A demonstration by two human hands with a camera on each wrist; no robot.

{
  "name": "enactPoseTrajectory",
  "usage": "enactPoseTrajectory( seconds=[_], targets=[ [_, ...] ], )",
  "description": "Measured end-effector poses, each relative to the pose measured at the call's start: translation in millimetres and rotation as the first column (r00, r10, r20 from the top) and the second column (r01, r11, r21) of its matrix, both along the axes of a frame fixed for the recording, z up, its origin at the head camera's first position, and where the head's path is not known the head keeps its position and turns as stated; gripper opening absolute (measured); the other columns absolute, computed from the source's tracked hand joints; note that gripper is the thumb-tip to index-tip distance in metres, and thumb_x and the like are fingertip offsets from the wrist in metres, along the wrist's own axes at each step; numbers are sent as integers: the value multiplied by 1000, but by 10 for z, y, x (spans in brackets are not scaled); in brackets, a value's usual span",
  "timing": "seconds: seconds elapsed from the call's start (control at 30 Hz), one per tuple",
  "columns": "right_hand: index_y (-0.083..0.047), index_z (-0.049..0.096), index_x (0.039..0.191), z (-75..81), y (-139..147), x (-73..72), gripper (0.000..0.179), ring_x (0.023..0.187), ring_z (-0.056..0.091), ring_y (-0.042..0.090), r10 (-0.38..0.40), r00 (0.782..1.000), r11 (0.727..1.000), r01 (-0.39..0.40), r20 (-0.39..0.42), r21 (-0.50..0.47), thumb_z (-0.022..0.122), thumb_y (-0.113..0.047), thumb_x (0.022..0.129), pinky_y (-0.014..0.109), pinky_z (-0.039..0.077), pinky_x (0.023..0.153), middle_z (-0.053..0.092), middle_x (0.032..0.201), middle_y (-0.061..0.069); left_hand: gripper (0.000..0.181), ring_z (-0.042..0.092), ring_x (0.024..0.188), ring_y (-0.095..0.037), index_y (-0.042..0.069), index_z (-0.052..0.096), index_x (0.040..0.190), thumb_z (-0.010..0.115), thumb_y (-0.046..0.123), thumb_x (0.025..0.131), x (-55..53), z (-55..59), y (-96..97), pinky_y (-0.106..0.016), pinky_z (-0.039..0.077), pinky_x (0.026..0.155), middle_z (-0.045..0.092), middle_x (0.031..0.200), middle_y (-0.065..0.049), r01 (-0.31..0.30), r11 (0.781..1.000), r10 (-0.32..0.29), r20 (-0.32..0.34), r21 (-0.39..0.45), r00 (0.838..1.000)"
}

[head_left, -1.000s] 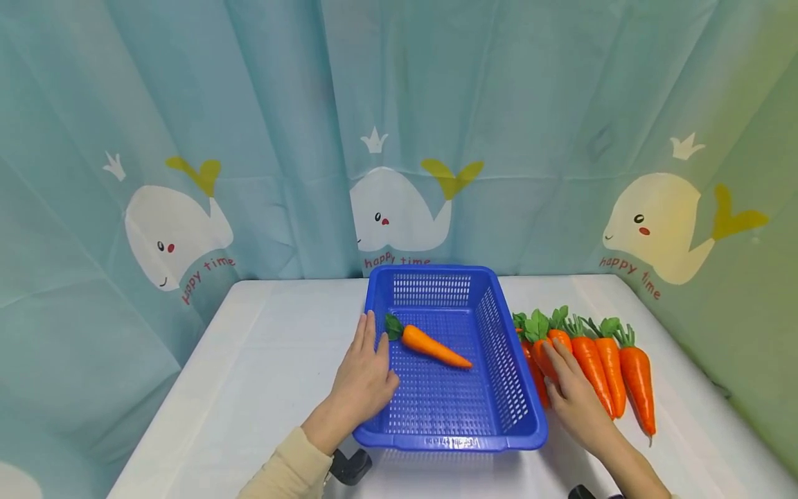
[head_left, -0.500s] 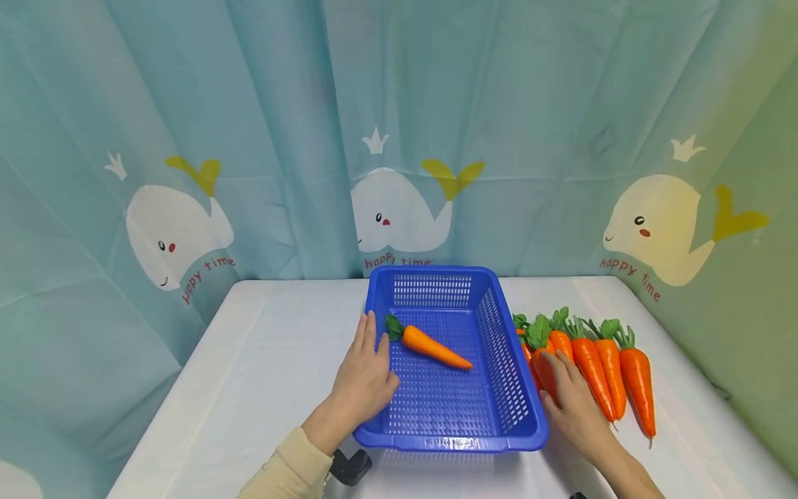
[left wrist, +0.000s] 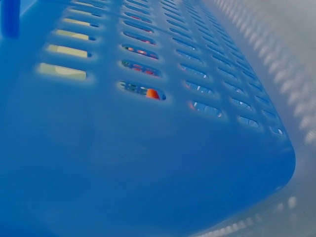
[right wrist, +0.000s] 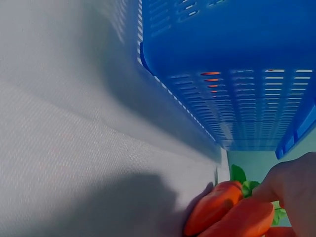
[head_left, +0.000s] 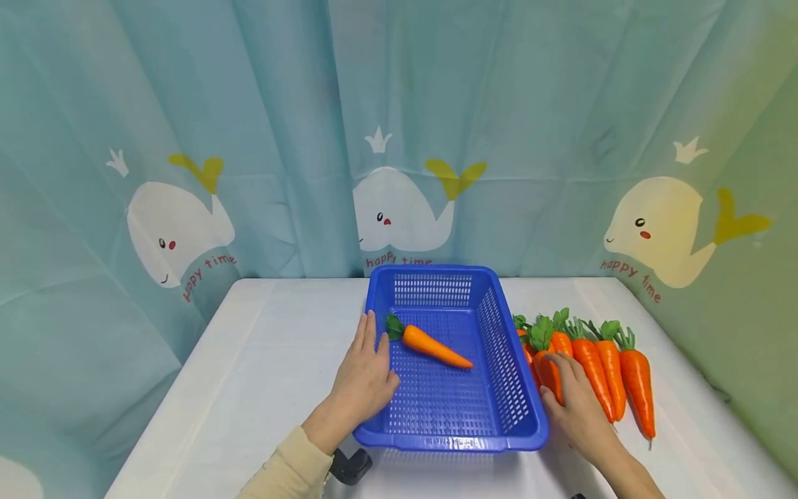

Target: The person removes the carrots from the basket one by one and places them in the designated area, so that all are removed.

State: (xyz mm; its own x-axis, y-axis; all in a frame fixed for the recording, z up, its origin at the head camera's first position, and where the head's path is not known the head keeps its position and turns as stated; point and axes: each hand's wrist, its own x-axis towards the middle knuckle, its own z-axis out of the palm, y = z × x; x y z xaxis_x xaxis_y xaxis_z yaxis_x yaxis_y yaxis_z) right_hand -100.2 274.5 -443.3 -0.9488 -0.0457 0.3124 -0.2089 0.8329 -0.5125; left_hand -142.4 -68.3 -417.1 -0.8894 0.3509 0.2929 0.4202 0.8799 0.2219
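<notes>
In the head view a blue plastic basket (head_left: 461, 443) stands on the table, holding one orange carrot (head_left: 436, 346) with green leaves. My left hand (head_left: 364, 378) rests on its left rim, fingers straight. Right of the basket lies a row of several carrots. At the row's near left my right hand (head_left: 580, 409) grips one carrot (head_left: 550, 378) between thumb and fingers. Up close in the right wrist view, the thumb presses that carrot (right wrist: 242, 219), and another carrot (right wrist: 212, 207) lies beside it. Only the perforated basket wall (left wrist: 148, 148) fills the left wrist view.
The white table (head_left: 280, 346) spreads around the basket. At its back hangs a teal curtain (head_left: 287, 104) with whale prints. Other carrots (head_left: 637, 388) lie side by side, leaf ends away from me, at the right.
My right hand's fingers have closed around a carrot, which has shifted slightly toward me. The left hand and the basket have stayed in place.
</notes>
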Motion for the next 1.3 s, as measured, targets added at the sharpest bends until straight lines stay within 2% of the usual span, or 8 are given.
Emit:
enactPoseTrajectory(
  seconds=[0.2, 0.3, 0.53, 0.77, 1.03, 1.3],
  targets=[
    [6, 46, 135, -12, 12, 9, 52, 120, 49, 52, -19, 1000, 999, 19, -7, 41, 65, 0, 87, 70, 42, 95, 45, 132, 33, 57, 22, 147, -50, -17, 54, 130, 65, 17, 86, 1, -8, -4, -50, 30, 120, 27, 153, -39, 2, 1000, -2, -20, -4, 1000],
    [5, 48, 133, -9, 20, 18, 51, 117, 51, 52, -31, 999, 999, 32, -13, 43, 66, 0, 86, 69, 44, 93, 47, 130, 33, 57, 21, 148, -49, -17, 53, 131, 65, 17, 86, -5, -6, 0, -50, 30, 120, 25, 154, -39, 1, 1000, -1, -8, 0, 1000],
    [4, 48, 134, 28, 30, 37, 49, 118, 49, 50, -53, 999, 998, 53, -5, 15, 63, 0, 87, 70, 43, 94, 45, 132, 30, 57, 20, 149, -49, -16, 54, 131, 65, 18, 87, 8, 14, 16, -50, 29, 119, 25, 155, -38, -3, 1000, 3, 1, -11, 1000],
    [6, 49, 132, 102, 14, 24, 47, 119, 48, 50, -37, 996, 999, 37, -81, 5, 63, 0, 87, 72, 42, 94, 45, 132, 31, 57, 18, 149, -48, -16, 53, 132, 63, 18, 86, 28, 24, 17, -51, 29, 120, 23, 156, -38, -7, 1000, 7, 26, 4, 1000],
    [6, 49, 133, 301, -73, -37, 46, 124, 44, 50, 20, 990, 1000, -21, -139, -9, 61, 1, 89, 72, 40, 95, 43, 137, 31, 57, 18, 149, -48, -16, 53, 132, 62, 17, 87, 20, 15, 17, -51, 29, 119, 24, 155, -38, -5, 1000, 5, 22, 11, 1000],
    [1, 50, 137, 583, -304, -186, 48, 127, 46, 49, 94, 983, 996, -92, -158, 17, 62, 0, 90, 70, 41, 98, 41, 143, 28, 57, 19, 149, -48, -16, 53, 131, 64, 17, 86, 14, 17, 27, -52, 29, 119, 24, 155, -38, -3, 1000, 2, 14, 17, 1000]
  ],
)
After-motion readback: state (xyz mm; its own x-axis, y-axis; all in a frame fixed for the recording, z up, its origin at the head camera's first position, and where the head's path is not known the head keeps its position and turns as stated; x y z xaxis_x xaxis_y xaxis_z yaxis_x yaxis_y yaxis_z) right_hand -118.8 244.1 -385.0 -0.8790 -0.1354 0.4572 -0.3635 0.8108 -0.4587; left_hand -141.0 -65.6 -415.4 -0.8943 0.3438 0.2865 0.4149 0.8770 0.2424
